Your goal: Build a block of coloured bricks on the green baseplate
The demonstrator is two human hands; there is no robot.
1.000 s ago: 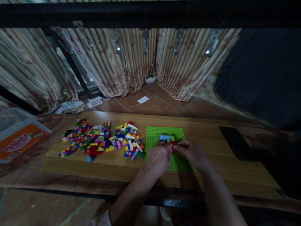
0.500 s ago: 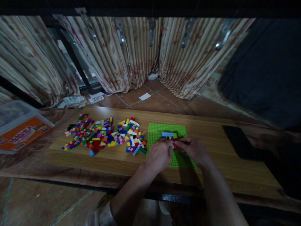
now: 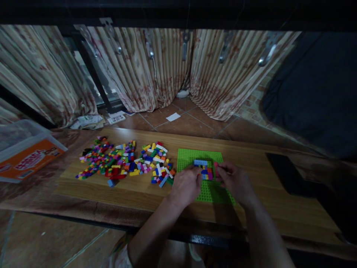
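A green studded baseplate (image 3: pixel 185 157) lies on the wooden board, with a small build of toy bricks (image 3: pixel 206 172) on it in light blue, dark blue, yellow, orange and purple. My left hand (image 3: pixel 186 185) is closed at the build's left side, its fingertips against the bricks and hiding that edge. Just off the build's right side, my right hand (image 3: pixel 235 180) pinches a pinkish-red brick (image 3: pixel 216 169) between thumb and fingers. A narrow gap shows between this brick and the build.
Loose bricks of many colours (image 3: pixel 114 160) spread over the left half of the wooden board (image 3: pixel 92 190). A clear plastic box with an orange label (image 3: pixel 30 158) stands at the far left. Dark flat objects (image 3: pixel 287 173) lie at the right. Striped curtains (image 3: pixel 156 74) hang behind.
My right hand has drawn slightly right, away from the build, with the pinkish-red brick now in plain sight. More of the build shows between my hands. The whole view has shifted a little.
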